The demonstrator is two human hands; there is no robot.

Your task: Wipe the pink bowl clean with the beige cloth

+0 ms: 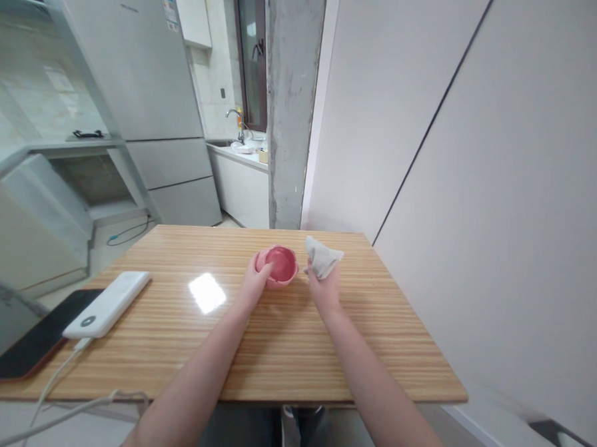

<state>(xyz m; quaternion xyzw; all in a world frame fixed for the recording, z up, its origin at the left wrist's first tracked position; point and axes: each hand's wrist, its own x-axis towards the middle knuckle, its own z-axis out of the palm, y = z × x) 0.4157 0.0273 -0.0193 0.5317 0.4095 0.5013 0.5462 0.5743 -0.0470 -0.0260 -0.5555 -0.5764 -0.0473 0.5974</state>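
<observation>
A small pink bowl (285, 266) with a wavy rim is tilted so that its inside faces me, above the middle of the wooden table (281, 356). Gripping its left side is my left hand (255, 279), with the thumb over the rim and the other fingers hidden. Just to the right, my right hand (325, 288) is closed on a crumpled white tissue (323, 257), which sticks up above the fingers. A small gap separates the tissue from the bowl.
A white power bank (109, 305) with a cable (63, 368) lies partly over a black tablet-like slab (37, 336) at the table's left. A plain wall (458, 225) rises on the right. Beyond the table stand a grey fridge (151, 76) and a sink counter (243, 180).
</observation>
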